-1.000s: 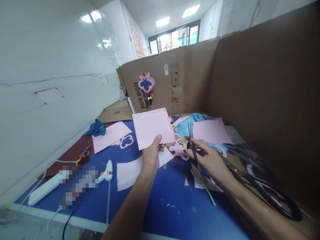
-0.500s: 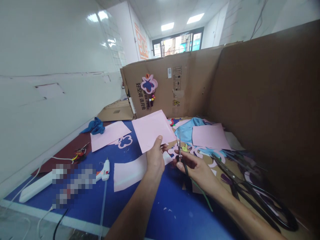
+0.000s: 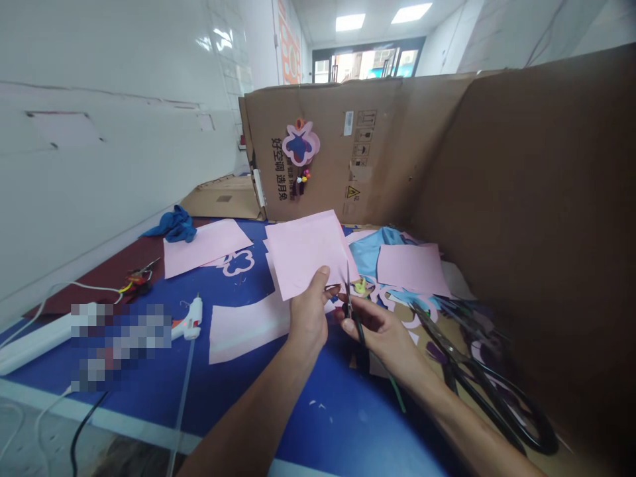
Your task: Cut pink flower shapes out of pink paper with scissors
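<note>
My left hand (image 3: 311, 305) grips a pink paper sheet (image 3: 308, 255) by its lower edge, thumb on top. In my right hand (image 3: 372, 324) is a pair of small black-handled scissors (image 3: 349, 298), blades pointing up at the sheet's right edge. Whether the blades are cutting into the paper I cannot tell. Under the held sheet, a pale pink strip of paper (image 3: 243, 331) lies on the blue table (image 3: 318, 430). To the left are another pink sheet (image 3: 206, 245) and a flower-shaped paper outline (image 3: 238, 263).
Large black scissors (image 3: 477, 371) lie at the right among paper scraps, near a pink sheet (image 3: 412, 268) and light blue cloth (image 3: 372, 252). A glue gun (image 3: 191, 321) rests at left by a power strip (image 3: 44, 344). Cardboard walls (image 3: 392, 165) stand behind and right.
The view has tilted down and turned slightly right. The scissors have come closer to the right edge of the pink sheet; both hands keep their holds.
</note>
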Demonstrator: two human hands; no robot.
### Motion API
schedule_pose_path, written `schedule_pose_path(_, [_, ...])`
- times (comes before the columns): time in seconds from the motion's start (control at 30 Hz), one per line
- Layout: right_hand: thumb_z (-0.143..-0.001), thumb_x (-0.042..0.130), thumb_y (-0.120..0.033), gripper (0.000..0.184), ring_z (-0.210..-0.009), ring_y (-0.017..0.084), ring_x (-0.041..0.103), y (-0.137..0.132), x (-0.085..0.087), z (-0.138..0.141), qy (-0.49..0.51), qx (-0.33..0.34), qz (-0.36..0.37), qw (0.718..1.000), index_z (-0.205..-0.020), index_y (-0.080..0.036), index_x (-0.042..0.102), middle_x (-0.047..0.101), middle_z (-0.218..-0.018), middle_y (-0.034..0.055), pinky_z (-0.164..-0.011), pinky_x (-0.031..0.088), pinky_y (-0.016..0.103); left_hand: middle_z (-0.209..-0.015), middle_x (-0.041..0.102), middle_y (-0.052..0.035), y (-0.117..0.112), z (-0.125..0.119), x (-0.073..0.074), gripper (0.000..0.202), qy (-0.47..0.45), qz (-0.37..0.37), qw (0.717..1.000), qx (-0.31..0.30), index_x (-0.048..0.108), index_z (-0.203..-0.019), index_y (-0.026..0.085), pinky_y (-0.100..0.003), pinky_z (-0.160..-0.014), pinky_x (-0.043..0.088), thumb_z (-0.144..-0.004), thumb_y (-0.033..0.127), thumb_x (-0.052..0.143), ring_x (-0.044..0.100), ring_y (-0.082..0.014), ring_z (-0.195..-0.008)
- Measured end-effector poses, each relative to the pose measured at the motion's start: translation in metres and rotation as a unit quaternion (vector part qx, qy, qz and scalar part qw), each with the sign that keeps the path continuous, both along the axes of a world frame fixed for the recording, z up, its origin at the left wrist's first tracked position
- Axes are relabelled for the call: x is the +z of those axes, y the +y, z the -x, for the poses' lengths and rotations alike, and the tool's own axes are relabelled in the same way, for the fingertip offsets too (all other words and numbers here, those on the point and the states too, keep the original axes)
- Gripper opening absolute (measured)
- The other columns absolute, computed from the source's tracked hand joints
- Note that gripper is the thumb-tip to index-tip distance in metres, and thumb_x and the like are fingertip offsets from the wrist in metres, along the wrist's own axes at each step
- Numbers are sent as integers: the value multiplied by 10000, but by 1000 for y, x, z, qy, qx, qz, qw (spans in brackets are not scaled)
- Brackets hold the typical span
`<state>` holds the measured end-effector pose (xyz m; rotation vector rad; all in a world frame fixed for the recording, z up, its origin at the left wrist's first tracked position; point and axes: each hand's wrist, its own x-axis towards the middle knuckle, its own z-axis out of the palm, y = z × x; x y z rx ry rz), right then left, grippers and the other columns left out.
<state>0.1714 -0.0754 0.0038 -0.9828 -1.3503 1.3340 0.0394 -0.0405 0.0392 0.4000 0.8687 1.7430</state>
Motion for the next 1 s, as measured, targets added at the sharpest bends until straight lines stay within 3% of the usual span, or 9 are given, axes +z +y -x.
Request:
schedule_pose_path(0.17, [-753, 903, -486, 598, -1005, 263, 738, 1, -2, -1, -11, -7, -3, 1000, -1294, -270, 768, 806, -1151, 67, -922, 603, 404, -1121, 762, -124, -2, -1, -1, 419, 5, 4, 1000, -18, 725, -1149, 166, -348, -753, 622, -750, 196, 847, 732, -213, -848])
schedule_pose_path(0.33, [-764, 900, -491, 594, -1058, 280, 730, 2, -2, -1, -12, 2, -4, 1000, -1305, -287, 765, 807, -1159, 59, -960, 591, 420, -1074, 770, -138, -3, -2, -2, 458, 3, -4, 1000, -29, 722, -1162, 158, -340, -700, 608, -734, 234, 867, 743, -225, -803])
schedule_pose_path(0.53, [-713, 933, -497, 624, -1028, 285, 732, 2, 0, -1, -11, -3, 12, 1000, -1269, -260, 783, 811, -1121, 66, -979, 579, 435, -1009, 777, -141, -2, 0, -6, 497, 0, 25, 999, -46, 727, -1190, 174, -280, -527, 495, -733, 288, 884, 711, -200, -654])
schedule_pose_path(0.8, [-642, 988, -407, 611, -989, 259, 725, 2, -4, -2, 14, -19, 32, 999, -1216, -292, 812, 818, -1062, 34, -967, 573, 404, -1005, 781, -139, -1, -1, -8, 488, 1, 30, 998, -49, 719, -1192, 171, -246, -469, 432, -747, 301, 872, 724, -209, -662])
schedule_pose_path(1.0, [-651, 975, -451, 617, -979, 281, 729, 1, -2, -3, -21, -36, 22, 999, -1220, -273, 817, 821, -1052, 53, -950, 586, 428, -987, 783, -135, -1, 0, -9, 476, 0, 29, 999, -46, 731, -1167, 172, -259, -513, 491, -739, 312, 887, 726, -208, -677])
